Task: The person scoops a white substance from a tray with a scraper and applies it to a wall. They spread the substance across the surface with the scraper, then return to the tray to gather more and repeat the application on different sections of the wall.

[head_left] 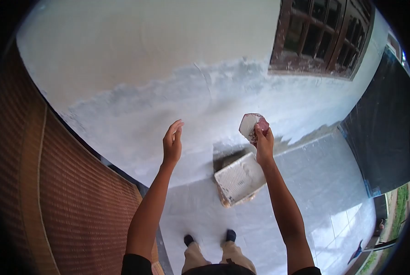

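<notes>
My right hand (265, 140) grips a flat, reddish, angular scraper (249, 126) whose face is smeared with white paste. It is raised in front of the wall (205, 105), whose lower part is coated white with rough, patchy edges. My left hand (172, 139) hangs in the air before the same wall, fingers loosely bent and apart from the thumb, with nothing in it. Below and between my hands sits a white ribbed paint tray (237, 181), tilted, with white material in it. My right forearm overlaps its right edge.
A brown window (319, 39) with several panes is set in the wall at upper right. Woven brown matting (90, 183) lines the left side. A dark sheet (384, 123) stands at the right. My feet are on the pale floor (296, 183), below the tray.
</notes>
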Demonstrator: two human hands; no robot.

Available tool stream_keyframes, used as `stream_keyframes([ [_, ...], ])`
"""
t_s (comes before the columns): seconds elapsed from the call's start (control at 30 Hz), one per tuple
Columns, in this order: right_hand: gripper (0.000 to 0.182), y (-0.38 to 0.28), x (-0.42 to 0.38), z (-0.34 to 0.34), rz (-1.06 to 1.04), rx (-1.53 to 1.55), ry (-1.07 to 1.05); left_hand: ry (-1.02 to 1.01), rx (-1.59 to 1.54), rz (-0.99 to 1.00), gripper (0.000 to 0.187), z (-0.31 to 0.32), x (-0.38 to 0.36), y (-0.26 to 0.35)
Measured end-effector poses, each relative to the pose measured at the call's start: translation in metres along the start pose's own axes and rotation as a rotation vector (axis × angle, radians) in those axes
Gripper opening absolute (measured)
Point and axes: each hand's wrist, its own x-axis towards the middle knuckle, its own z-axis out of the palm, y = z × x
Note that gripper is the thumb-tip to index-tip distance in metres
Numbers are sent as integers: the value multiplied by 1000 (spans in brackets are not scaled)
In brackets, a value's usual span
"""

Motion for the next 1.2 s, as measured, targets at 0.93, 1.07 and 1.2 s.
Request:
stream_keyframes([
  [0.93,26,329,-7,-296,-97,-1156,-43,-86,72,-732,43,196,-323,-326],
  [1.07,22,359,7,-301,-52,-1229,-101,-56,136,-677,47,214,-349,-368],
  [1.2,17,372,14,-300,-69,-1361,-208,-44,156,-705,48,225,-362,-385],
])
